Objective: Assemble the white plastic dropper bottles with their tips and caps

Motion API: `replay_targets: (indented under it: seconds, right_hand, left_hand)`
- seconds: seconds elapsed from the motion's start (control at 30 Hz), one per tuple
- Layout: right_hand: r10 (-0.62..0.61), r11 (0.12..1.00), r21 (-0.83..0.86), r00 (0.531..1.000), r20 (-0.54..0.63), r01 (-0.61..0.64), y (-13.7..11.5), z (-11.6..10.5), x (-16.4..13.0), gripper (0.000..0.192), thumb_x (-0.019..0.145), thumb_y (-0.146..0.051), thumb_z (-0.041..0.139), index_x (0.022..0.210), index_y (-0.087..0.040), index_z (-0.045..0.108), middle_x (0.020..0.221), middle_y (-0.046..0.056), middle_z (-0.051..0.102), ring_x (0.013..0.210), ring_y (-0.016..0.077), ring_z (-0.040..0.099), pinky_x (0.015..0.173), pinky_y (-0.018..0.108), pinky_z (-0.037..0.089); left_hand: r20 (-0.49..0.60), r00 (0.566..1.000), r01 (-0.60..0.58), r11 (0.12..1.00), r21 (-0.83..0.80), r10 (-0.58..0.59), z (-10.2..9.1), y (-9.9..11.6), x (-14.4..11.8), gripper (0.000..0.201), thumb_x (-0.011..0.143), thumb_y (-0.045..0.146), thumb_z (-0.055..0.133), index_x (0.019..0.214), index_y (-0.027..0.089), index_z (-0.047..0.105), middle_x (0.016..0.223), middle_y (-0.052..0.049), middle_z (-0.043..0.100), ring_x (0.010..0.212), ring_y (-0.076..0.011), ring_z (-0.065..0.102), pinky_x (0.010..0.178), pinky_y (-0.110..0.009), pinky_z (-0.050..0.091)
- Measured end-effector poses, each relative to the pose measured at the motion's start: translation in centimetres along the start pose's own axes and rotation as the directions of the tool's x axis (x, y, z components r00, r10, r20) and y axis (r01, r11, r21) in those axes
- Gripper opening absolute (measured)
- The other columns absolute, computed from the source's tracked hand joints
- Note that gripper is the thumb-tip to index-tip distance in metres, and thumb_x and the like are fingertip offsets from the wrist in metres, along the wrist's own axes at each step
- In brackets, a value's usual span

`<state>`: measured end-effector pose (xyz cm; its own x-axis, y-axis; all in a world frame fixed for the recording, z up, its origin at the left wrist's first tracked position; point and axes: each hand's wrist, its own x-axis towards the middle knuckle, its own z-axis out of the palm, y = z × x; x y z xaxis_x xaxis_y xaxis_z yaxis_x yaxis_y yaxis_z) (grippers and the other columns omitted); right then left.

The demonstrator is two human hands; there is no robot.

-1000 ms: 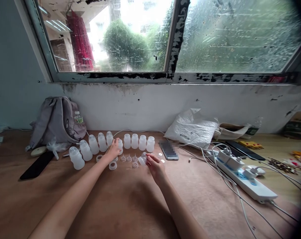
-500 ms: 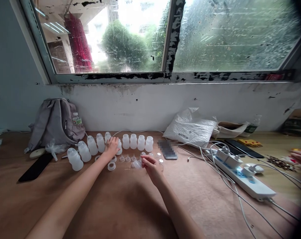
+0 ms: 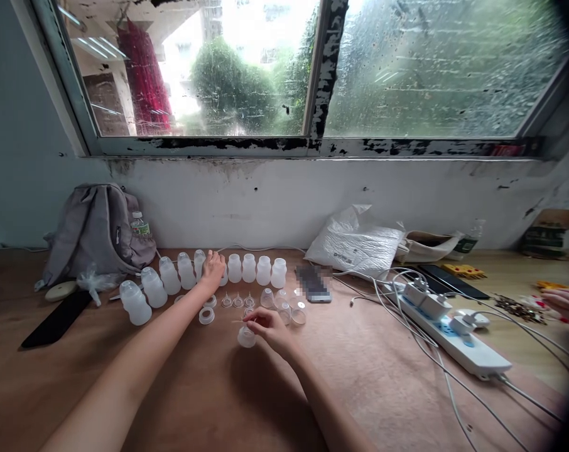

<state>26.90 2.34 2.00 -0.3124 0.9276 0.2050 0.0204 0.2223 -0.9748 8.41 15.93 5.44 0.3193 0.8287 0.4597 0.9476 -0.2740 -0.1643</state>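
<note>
My left hand [image 3: 213, 269] curls its fingers over a frosted baby bottle [image 3: 224, 278] in the back row, hiding much of it. My right hand [image 3: 268, 328] is closer to me, its fingers closed at the top of a translucent dome-shaped cap [image 3: 246, 338]; whether the cap rests on the table cannot be made out. Small clear teats [image 3: 238, 301] stand between the hands. White collar rings [image 3: 206, 315] lie below my left wrist. More clear dome caps [image 3: 298, 314] sit to the right of my right hand.
Capped bottles [image 3: 135, 302] line the left, open-necked bottles [image 3: 264, 272] the back. A phone [image 3: 318, 289], silver pouch [image 3: 355, 242], and power strip [image 3: 477, 351] with loose cables lie right. A backpack [image 3: 96, 232] stands left. Another person's hand [image 3: 564, 301] shows far right.
My right hand has moved toward me and slightly left, with the clear cap coming down beside it. My left hand stays at the bottle row. The view has shifted slightly.
</note>
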Motion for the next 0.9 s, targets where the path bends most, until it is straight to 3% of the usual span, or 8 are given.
replay_targets:
  seconds: [0.3, 0.47, 0.67, 0.8, 0.9]
  right_hand:
    - [-0.061, 0.936, -0.335, 0.989, 0.134, 0.103, 1.3, 0.9, -0.4, 0.008, 0.071, -0.020, 0.059, 0.075, -0.018, 0.065, 0.070, 0.000, 0.054, 0.055, 0.0084, 0.045, 0.052, 0.021, 0.037]
    - [-0.080, 0.875, -0.460, 0.982, 0.171, 0.151, 1.5, 1.0, -0.6, 0.030, 0.066, -0.023, 0.066, 0.094, -0.021, 0.060, 0.075, -0.001, 0.050, 0.063, 0.0102, 0.047, 0.059, 0.022, 0.039]
    - [-0.079, 0.812, -0.558, 0.980, 0.185, 0.171, 1.8, 1.1, -0.6, 0.029, 0.065, -0.021, 0.066, 0.093, -0.021, 0.057, 0.077, -0.002, 0.049, 0.068, 0.0114, 0.049, 0.063, 0.022, 0.038]
    - [-0.075, 0.802, -0.571, 0.979, 0.190, 0.172, 1.7, 0.8, -0.8, 0.034, 0.065, -0.026, 0.068, 0.097, -0.022, 0.055, 0.080, -0.002, 0.048, 0.071, 0.0119, 0.049, 0.064, 0.022, 0.039]
    - [-0.064, 0.788, -0.591, 0.978, 0.198, 0.172, 1.7, 0.7, -0.8, 0.026, 0.064, -0.023, 0.068, 0.088, -0.021, 0.057, 0.078, -0.002, 0.049, 0.067, 0.0110, 0.048, 0.059, 0.021, 0.038]
  left_hand:
    - [0.032, 0.999, 0.018, 0.997, 0.081, -0.021, 0.2, -0.1, 1.0, 0.035, 0.062, 0.013, 0.060, 0.096, 0.009, 0.054, 0.091, -0.014, 0.060, 0.096, -0.0309, 0.046, 0.094, -0.044, 0.018]
    - [0.053, 0.998, 0.028, 0.994, 0.102, -0.034, -0.1, -0.3, 0.8, 0.038, 0.063, 0.016, 0.061, 0.099, 0.008, 0.053, 0.095, -0.017, 0.058, 0.097, -0.0308, 0.045, 0.095, -0.044, 0.016]
    - [0.069, 0.997, 0.031, 0.993, 0.113, -0.039, -0.7, -0.4, 0.7, 0.049, 0.064, 0.020, 0.061, 0.110, 0.009, 0.049, 0.101, -0.017, 0.059, 0.102, -0.0314, 0.045, 0.095, -0.046, 0.016]
    - [0.055, 0.998, 0.003, 0.995, 0.103, -0.008, -1.9, -0.6, 0.5, 0.062, 0.065, 0.023, 0.061, 0.122, 0.012, 0.040, 0.123, -0.019, 0.046, 0.118, -0.0317, 0.032, 0.098, -0.047, 0.013]
    - [-0.004, 0.999, -0.049, 0.998, 0.048, 0.049, -3.2, -0.6, -0.7, 0.063, 0.068, 0.023, 0.059, 0.126, 0.015, 0.036, 0.133, -0.016, 0.035, 0.126, -0.0288, 0.022, 0.101, -0.045, 0.012]
